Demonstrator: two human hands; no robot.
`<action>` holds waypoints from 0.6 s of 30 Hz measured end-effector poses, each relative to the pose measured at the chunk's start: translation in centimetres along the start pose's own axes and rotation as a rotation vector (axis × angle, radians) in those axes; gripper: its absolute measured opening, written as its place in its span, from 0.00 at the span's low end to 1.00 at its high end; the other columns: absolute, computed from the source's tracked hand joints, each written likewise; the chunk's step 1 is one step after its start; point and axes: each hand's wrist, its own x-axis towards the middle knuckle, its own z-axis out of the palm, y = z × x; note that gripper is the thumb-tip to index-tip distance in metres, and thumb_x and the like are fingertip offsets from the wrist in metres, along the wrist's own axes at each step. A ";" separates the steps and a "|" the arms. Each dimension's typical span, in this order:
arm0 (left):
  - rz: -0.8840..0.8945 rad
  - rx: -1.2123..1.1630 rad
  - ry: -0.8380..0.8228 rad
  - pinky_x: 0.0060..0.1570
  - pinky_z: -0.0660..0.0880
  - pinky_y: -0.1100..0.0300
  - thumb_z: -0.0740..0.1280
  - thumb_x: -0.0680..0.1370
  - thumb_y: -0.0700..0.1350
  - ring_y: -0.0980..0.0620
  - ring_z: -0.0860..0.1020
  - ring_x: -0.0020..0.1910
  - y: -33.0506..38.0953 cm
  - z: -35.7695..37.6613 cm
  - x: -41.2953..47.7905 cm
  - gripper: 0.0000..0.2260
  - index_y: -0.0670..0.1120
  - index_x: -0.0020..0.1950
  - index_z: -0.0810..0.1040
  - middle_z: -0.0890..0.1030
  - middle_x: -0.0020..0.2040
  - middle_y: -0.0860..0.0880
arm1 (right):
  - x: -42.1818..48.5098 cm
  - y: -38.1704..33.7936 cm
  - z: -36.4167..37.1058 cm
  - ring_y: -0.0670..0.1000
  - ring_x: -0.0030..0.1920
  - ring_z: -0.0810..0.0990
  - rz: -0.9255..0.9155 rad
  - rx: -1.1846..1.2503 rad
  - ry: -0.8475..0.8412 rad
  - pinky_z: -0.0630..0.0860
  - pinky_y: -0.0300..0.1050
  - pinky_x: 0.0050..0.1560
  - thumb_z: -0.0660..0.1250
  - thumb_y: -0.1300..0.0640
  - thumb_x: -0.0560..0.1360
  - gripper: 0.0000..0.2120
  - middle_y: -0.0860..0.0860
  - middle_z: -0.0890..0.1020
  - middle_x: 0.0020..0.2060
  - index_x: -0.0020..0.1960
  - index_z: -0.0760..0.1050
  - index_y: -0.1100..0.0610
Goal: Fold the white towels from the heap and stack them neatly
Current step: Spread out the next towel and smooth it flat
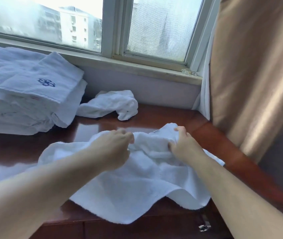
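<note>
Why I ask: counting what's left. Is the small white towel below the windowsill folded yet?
No, the crumpled white terry towel lies bunched and unfolded on the glossy reddish-brown wooden table.

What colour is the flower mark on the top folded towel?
Dark blue flower mark, clearest in the head view.

Towel (137, 187): white terry cloth, fluffy, matt. Table (154, 118): red-brown wood w/ glossy varnish, reflects light. Stack (33, 94): thinner flat-weave cloth, blue stitching. Curtain (258, 66): tan fabric, slight sheen. Handle (204, 225): shiny metal.
</note>
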 end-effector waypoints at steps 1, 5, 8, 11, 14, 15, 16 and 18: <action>-0.044 0.038 -0.086 0.55 0.71 0.53 0.60 0.81 0.55 0.47 0.72 0.62 0.7 1.3 0.3 0.17 0.52 0.68 0.69 0.73 0.63 0.51 | 0.0 0.3 0.9 0.59 0.69 0.71 0.025 0.138 -0.030 0.67 0.49 0.62 0.61 0.44 0.81 0.26 0.54 0.72 0.70 0.76 0.60 0.49; -0.262 0.229 -0.285 0.60 0.66 0.42 0.52 0.80 0.65 0.40 0.69 0.66 2.9 5.0 1.9 0.32 0.45 0.77 0.57 0.69 0.69 0.41 | -0.5 1.8 3.1 0.47 0.75 0.65 0.067 0.727 -0.103 0.59 0.43 0.73 0.48 0.28 0.78 0.33 0.41 0.68 0.73 0.78 0.61 0.43; -0.209 0.214 -0.225 0.67 0.60 0.41 0.48 0.79 0.67 0.40 0.63 0.73 2.6 6.3 3.5 0.37 0.45 0.81 0.49 0.64 0.75 0.39 | -0.1 3.2 3.1 0.48 0.73 0.68 0.108 0.594 -0.119 0.60 0.47 0.75 0.43 0.24 0.72 0.38 0.42 0.70 0.72 0.77 0.63 0.38; -0.124 0.084 -0.181 0.75 0.51 0.42 0.48 0.79 0.68 0.45 0.52 0.79 0.7 6.9 4.8 0.37 0.49 0.82 0.45 0.55 0.81 0.43 | 0.7 5.6 2.6 0.55 0.75 0.64 0.171 0.199 -0.026 0.58 0.53 0.75 0.43 0.36 0.82 0.29 0.49 0.67 0.76 0.78 0.62 0.45; -0.109 0.037 -0.082 0.74 0.54 0.46 0.49 0.79 0.66 0.48 0.56 0.78 -0.4 7.6 5.3 0.32 0.53 0.79 0.53 0.59 0.79 0.48 | 1.5 8.4 1.8 0.62 0.75 0.59 0.495 -0.163 0.024 0.58 0.58 0.75 0.46 0.43 0.83 0.28 0.58 0.62 0.77 0.79 0.59 0.53; -0.114 0.053 -0.074 0.72 0.58 0.47 0.49 0.79 0.65 0.47 0.59 0.76 -0.3 7.6 5.3 0.30 0.53 0.77 0.56 0.62 0.77 0.48 | 1.7 8.6 1.4 0.64 0.76 0.57 0.616 -0.209 0.005 0.58 0.59 0.75 0.49 0.45 0.83 0.27 0.61 0.59 0.78 0.79 0.57 0.55; -0.114 0.091 -0.080 0.68 0.62 0.46 0.48 0.78 0.65 0.47 0.62 0.73 0.0 7.6 5.3 0.28 0.53 0.75 0.60 0.65 0.75 0.47 | 2.0 8.5 1.2 0.66 0.76 0.56 0.663 -0.222 -0.004 0.60 0.60 0.74 0.53 0.50 0.82 0.27 0.62 0.56 0.78 0.78 0.56 0.57; -0.070 0.182 -0.086 0.58 0.68 0.48 0.48 0.78 0.65 0.46 0.67 0.66 0.8 7.3 5.3 0.26 0.53 0.70 0.65 0.71 0.66 0.47 | 2.6 7.6 1.2 0.65 0.75 0.58 0.482 -0.151 0.079 0.64 0.59 0.71 0.56 0.60 0.79 0.25 0.60 0.61 0.76 0.75 0.60 0.58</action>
